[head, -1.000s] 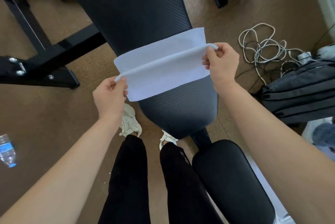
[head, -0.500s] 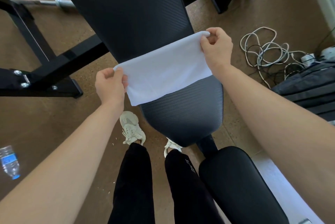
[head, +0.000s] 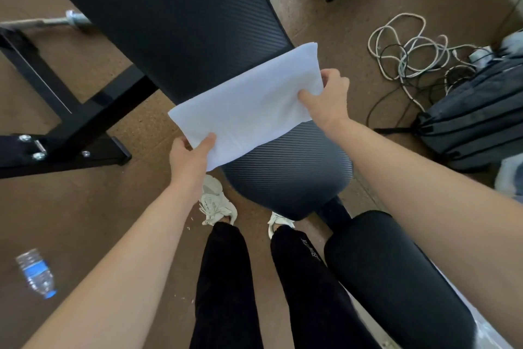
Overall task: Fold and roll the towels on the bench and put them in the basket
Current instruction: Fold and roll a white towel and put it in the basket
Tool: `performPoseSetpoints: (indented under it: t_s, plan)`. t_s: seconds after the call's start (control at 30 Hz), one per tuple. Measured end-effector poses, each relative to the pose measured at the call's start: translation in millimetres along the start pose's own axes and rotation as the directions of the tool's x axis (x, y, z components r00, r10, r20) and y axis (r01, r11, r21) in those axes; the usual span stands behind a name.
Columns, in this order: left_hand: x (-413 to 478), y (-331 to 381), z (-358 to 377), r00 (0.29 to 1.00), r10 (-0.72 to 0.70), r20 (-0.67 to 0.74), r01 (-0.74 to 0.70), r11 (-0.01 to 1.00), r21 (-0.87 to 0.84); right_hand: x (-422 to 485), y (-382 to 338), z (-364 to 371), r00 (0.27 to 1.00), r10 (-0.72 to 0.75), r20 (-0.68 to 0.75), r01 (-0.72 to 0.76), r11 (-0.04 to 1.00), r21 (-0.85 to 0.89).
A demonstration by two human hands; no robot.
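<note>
- Towel (head: 249,105), white and folded into a band, lies slantwise across the bench (head: 169,23) pad near its near end. The towel's left end overhangs the pad's left edge.
- Left hand (head: 189,156) pinches the near-left corner, thumb on top and fingers hidden under the cloth.
- Right hand (head: 329,99) grips the right end at the pad's right edge, with most of its fingers hidden behind the fold.
- Water bottle (head: 35,273) on the floor at left is blurred. Cables (head: 410,46) and a dark bag (head: 475,119), cut off by the frame, lie at right.

soft white cloth towel (head: 249,102), ribbed matt bench (head: 175,23)
</note>
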State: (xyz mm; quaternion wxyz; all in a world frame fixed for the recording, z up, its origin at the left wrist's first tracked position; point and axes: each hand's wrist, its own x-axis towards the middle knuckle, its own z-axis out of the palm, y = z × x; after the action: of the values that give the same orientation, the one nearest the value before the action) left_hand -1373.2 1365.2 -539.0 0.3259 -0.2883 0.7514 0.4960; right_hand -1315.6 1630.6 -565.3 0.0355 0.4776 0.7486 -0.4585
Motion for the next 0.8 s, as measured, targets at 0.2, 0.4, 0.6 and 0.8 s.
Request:
performPoseSetpoints:
  t_s: [0.2,0.4,0.6,0.8]
  plan:
    - [-9,13,-3,0.977,0.203,-0.069,-0.198,0.978,0.071,-20,15,3,0.990,0.130,0.046,-0.133,0.989,0.062]
    - [-7,55,-9,0.855,0.508,-0.106,-0.459,0.835,0.305,-37,41,12,0.934,0.269,0.237,-0.316,0.929,0.190]
    - [-3,91,4,0.749,0.660,-0.061,-0.582,0.699,0.416,-54,45,10,0.892,0.249,0.376,-0.435,0.699,0.568]
    - [-29,88,28,0.704,0.709,0.046,-0.659,0.626,0.417,-68,39,-5,0.829,0.146,0.540,-0.529,0.521,0.670]
